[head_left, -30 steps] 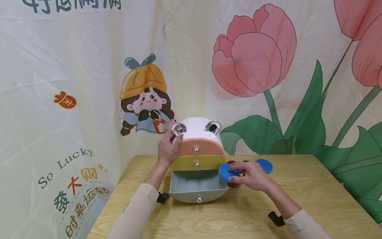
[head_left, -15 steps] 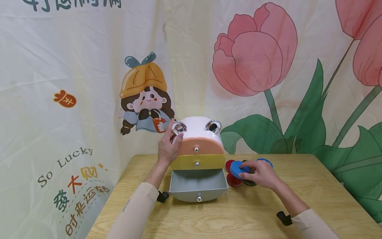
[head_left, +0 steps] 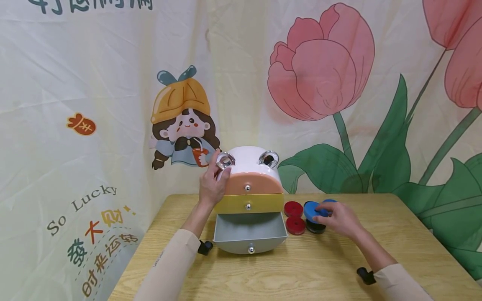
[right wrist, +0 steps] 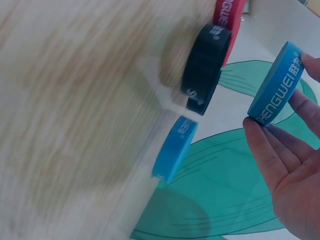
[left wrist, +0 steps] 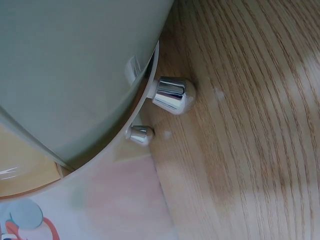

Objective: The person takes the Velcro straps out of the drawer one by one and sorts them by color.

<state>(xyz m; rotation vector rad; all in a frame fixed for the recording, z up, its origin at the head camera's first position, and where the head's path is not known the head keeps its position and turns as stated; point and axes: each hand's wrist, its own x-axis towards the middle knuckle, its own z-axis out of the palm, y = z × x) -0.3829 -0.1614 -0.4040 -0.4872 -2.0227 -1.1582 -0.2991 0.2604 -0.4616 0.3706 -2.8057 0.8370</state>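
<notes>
My left hand (head_left: 214, 184) holds the upper left side of a frog-shaped drawer box (head_left: 250, 156), its thumb in front beside one silver ring eye (head_left: 226, 160). The grey-green bottom drawer (head_left: 251, 246) is pulled out, and nothing shows inside it. Thumb and fingers of my right hand (head_left: 340, 218) pinch a blue roll of electrical tape (right wrist: 277, 82), lifted above the table right of the box. Below it a black tape roll (head_left: 316, 228) is partly covered; the right wrist view shows a second black roll (right wrist: 197, 106) behind. Another blue roll (right wrist: 175, 150) sits at the far side.
Two red tape rolls (head_left: 295, 225) lie close against the box's right side. The orange drawer (head_left: 260, 185) and yellow drawer (head_left: 265, 204) are closed. A printed curtain (head_left: 241, 83) hangs behind the wooden table (head_left: 301, 271).
My right hand has carried the blue tape roll rightward, from beside the pulled-out drawer to above the black rolls. Both red rolls are now uncovered. My left hand stays on the box.
</notes>
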